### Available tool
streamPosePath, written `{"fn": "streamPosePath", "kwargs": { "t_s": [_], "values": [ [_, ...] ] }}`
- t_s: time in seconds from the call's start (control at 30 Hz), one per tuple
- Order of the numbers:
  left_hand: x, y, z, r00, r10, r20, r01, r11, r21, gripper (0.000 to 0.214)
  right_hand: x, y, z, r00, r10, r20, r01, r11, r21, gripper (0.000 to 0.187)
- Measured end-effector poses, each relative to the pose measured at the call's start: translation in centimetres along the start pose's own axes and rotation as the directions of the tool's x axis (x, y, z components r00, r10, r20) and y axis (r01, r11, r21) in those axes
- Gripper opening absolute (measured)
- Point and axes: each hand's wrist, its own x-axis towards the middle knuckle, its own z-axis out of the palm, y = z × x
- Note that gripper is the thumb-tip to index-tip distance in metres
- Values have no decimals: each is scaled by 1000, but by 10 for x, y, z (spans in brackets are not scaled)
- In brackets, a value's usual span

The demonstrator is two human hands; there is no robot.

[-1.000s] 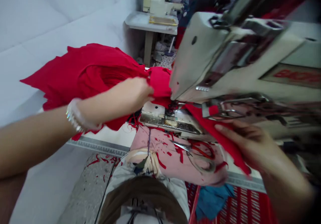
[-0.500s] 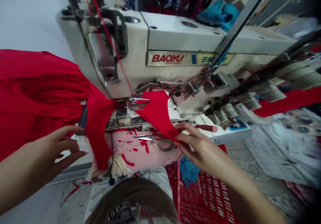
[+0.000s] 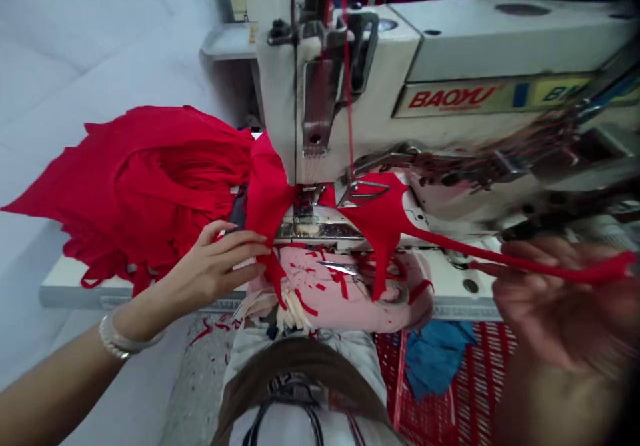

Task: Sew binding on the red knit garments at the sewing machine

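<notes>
My left hand [image 3: 217,263] lies with its fingers stretched out against the left part of a red fabric piece [image 3: 270,213] under the head of a sewing machine [image 3: 345,119]. On the other side of the needle area, red fabric [image 3: 383,216] spreads beneath the metal guide. A thin red fabric strip [image 3: 465,248] runs rightward from there, and my right hand [image 3: 555,306], smeared by motion, is closed on it. Scissors [image 3: 340,267] rest on a pink padded cloth [image 3: 325,316] below the needles, among red scraps.
A big heap of red fabric pieces [image 3: 165,186] lies left of the machine, against a white wall [image 3: 100,53]. Below the table's right side stands a red plastic basket [image 3: 480,366] with blue cloth [image 3: 437,356] in it. Red scraps dot the floor [image 3: 195,373].
The view has turned left. My right hand has moved farther right, and a red strip now stretches from the machine to it. My left hand has come onto the red fabric.
</notes>
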Motion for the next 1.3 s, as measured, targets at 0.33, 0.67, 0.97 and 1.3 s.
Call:
{"fn": "streamPosePath", "kwargs": {
  "t_s": [0.33,0.67,0.97,1.3],
  "values": [
    [2,12,14,999,20,-29,-18,996,87,26,5,-51,132,735,-593,330,655,747,-116,29],
    [5,7,-51,669,-710,-221,402,596,-695,39,-7,-32,146,624,-605,494,781,509,-362,42],
    [67,12,45,927,-164,-337,155,986,-54,29,2,-37,150,759,-524,386,651,587,-482,32],
    [59,41,38,936,-330,-118,349,914,208,36,-10,-42,163,802,-518,297,598,698,-394,38]
  ]
}}
